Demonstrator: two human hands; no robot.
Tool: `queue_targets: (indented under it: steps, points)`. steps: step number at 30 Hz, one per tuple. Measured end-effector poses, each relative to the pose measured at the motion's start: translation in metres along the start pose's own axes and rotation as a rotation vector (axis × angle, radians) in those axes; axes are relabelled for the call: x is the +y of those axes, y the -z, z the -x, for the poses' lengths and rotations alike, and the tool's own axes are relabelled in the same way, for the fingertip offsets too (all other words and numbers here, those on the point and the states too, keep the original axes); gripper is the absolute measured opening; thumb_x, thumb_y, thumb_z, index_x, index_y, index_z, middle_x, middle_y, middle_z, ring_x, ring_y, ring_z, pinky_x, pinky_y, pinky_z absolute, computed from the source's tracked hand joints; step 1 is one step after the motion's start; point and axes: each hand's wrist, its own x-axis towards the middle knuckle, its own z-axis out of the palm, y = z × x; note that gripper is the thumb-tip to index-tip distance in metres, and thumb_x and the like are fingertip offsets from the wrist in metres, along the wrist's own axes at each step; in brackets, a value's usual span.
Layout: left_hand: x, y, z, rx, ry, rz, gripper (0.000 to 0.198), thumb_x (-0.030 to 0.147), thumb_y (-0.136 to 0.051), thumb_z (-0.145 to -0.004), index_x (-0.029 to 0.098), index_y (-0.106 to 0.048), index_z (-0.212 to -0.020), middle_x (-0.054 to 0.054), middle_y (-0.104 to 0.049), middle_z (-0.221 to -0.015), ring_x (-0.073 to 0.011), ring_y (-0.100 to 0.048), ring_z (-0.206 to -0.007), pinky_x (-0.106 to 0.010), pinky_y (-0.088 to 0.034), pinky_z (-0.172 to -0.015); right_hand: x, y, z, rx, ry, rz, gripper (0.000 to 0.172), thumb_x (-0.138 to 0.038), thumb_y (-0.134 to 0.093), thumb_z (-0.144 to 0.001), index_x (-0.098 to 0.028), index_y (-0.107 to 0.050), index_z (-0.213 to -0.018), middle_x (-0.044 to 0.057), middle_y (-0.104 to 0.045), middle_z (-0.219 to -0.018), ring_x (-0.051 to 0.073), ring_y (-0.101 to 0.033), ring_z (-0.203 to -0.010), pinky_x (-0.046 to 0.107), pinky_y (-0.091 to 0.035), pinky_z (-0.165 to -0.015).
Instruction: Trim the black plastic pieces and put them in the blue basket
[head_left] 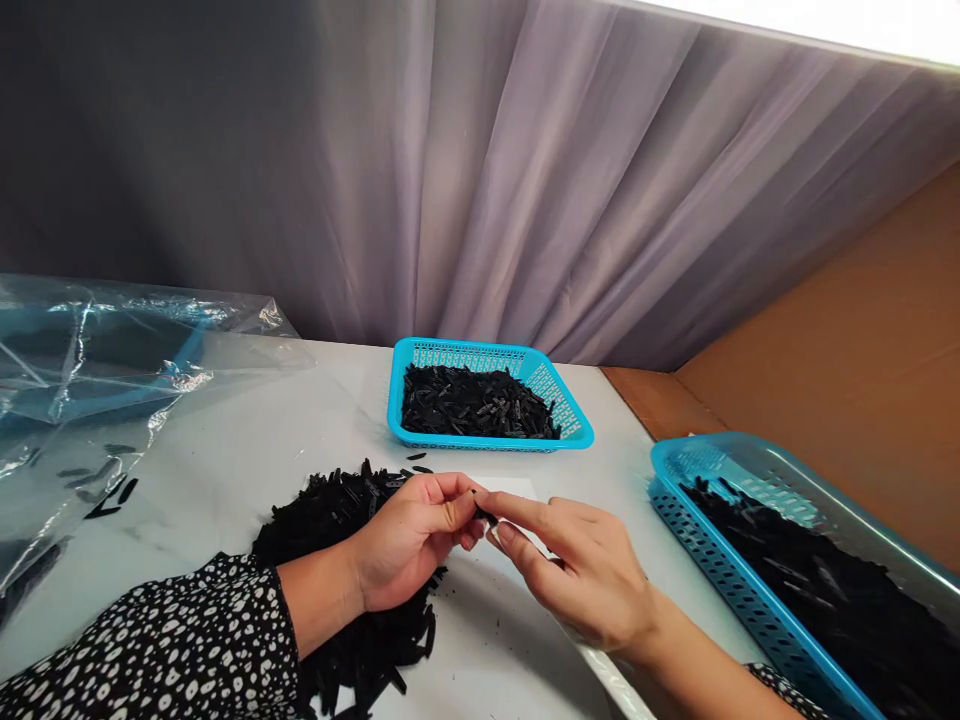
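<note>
Over the white tabletop, my left hand (415,535) is closed, its thumb and forefinger pinching a small black strip (485,515). My right hand (576,570) meets it from the other side, with its forefinger and thumb closed on the strip's other end. Fingers cover most of the strip, so its full shape is hidden. Under and behind my left hand lies a heap of similar thin black strips (382,640), partly hidden by my forearm. Two loose strips (418,463) lie just beyond the heap.
A blue perforated basket (491,442) with black strips stands at the back. A larger blue basket (750,610), also holding strips, is at the right beside a brown cardboard panel (847,330). Clear plastic sheeting (157,385) covers the left side. A grey curtain (480,180) hangs behind.
</note>
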Motion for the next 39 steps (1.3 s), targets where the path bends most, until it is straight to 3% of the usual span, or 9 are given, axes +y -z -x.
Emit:
queue_targets:
  steps: [3,9,13,19,22,26,32,35,39]
  points:
    - [0.000,-0.001,0.000,0.018,-0.064,-0.037,0.030,0.039,-0.088,-0.067,0.013,-0.075,-0.076,-0.002,-0.060,-0.073,-0.0100,-0.048,-0.066,-0.022,-0.035,-0.062,0.005,-0.006,0.009,0.014,-0.194,-0.037,0.021,-0.023,-0.053,-0.097,-0.024,-0.074,-0.100,0.000,-0.076,-0.061,0.014,-0.062,-0.041,0.026,-0.048,-0.041]
    - [0.001,-0.004,0.001,0.105,-0.192,-0.115,0.030,0.043,-0.088,-0.066,0.018,-0.075,-0.076,-0.002,-0.061,-0.077,-0.0113,-0.050,-0.069,-0.023,-0.038,-0.064,0.013,-0.012,0.022,0.218,-0.407,-0.102,0.011,-0.023,-0.064,-0.091,-0.023,-0.065,-0.081,0.008,-0.079,-0.098,0.011,-0.060,-0.050,0.024,-0.044,-0.043]
    - [0.002,-0.006,0.002,0.140,-0.230,-0.148,0.032,0.047,-0.088,-0.064,0.019,-0.076,-0.075,-0.002,-0.063,-0.081,-0.0108,-0.050,-0.068,-0.023,-0.039,-0.064,0.009,-0.011,0.017,0.222,-0.565,-0.191,0.013,-0.031,-0.058,-0.093,-0.021,-0.062,-0.086,0.001,-0.067,-0.069,0.010,-0.048,-0.044,0.023,-0.039,-0.043]
    - [0.001,-0.006,0.002,0.140,-0.257,-0.179,0.032,0.047,-0.086,-0.066,0.019,-0.076,-0.075,-0.002,-0.063,-0.081,-0.0109,-0.051,-0.068,-0.023,-0.041,-0.065,0.003,-0.017,0.022,0.099,-0.756,-0.459,0.050,-0.056,-0.036,-0.100,-0.018,-0.069,-0.099,-0.010,-0.031,-0.045,0.011,-0.031,-0.038,0.023,-0.025,-0.038]
    - [-0.003,-0.004,-0.001,0.112,-0.287,-0.232,0.027,0.042,-0.085,-0.070,0.018,-0.074,-0.073,-0.002,-0.064,-0.079,-0.0121,-0.053,-0.070,-0.024,-0.042,-0.065,-0.003,-0.024,0.022,0.081,-0.731,-0.572,0.047,-0.059,-0.046,-0.096,-0.020,-0.072,-0.105,-0.005,-0.048,-0.052,0.013,-0.045,-0.045,0.024,-0.037,-0.045]
    - [-0.007,-0.003,-0.003,0.102,-0.345,-0.317,0.021,0.034,-0.082,-0.074,0.016,-0.072,-0.071,-0.001,-0.065,-0.078,-0.0124,-0.056,-0.072,-0.025,-0.045,-0.068,-0.009,-0.029,0.013,0.042,-0.770,-0.769,0.031,-0.046,-0.068,-0.087,-0.024,-0.075,-0.107,0.006,-0.073,-0.086,0.020,-0.065,-0.074,0.030,-0.052,-0.067]
    - [-0.005,-0.002,-0.001,0.167,-0.352,-0.235,0.036,0.025,-0.081,-0.076,0.022,-0.071,-0.111,-0.006,-0.075,-0.095,-0.0142,-0.064,-0.077,-0.026,-0.051,-0.069,0.001,-0.025,0.007,0.316,-1.126,-1.083,0.030,-0.041,-0.068,-0.084,-0.018,-0.074,-0.103,-0.005,-0.048,-0.058,0.008,-0.033,-0.045,0.021,-0.028,-0.043]
    - [-0.004,0.000,0.000,0.146,-0.362,-0.212,0.046,0.028,-0.082,-0.077,0.023,-0.069,-0.121,-0.008,-0.077,-0.097,-0.0145,-0.065,-0.074,-0.027,-0.052,-0.069,0.006,-0.024,0.005,0.336,-1.167,-1.244,0.019,-0.038,-0.066,-0.081,-0.019,-0.067,-0.082,-0.004,-0.053,-0.065,0.006,-0.024,-0.042,0.021,-0.015,-0.037]
    - [-0.004,0.000,-0.001,0.123,-0.369,-0.218,0.051,0.029,-0.081,-0.078,0.024,-0.067,-0.127,-0.008,-0.077,-0.097,-0.0131,-0.064,-0.072,-0.025,-0.052,-0.067,0.005,-0.024,0.005,0.221,-1.216,-1.292,0.036,-0.048,-0.068,-0.081,-0.018,-0.055,-0.065,-0.005,-0.047,-0.061,0.006,-0.022,-0.044,0.022,-0.014,-0.039]
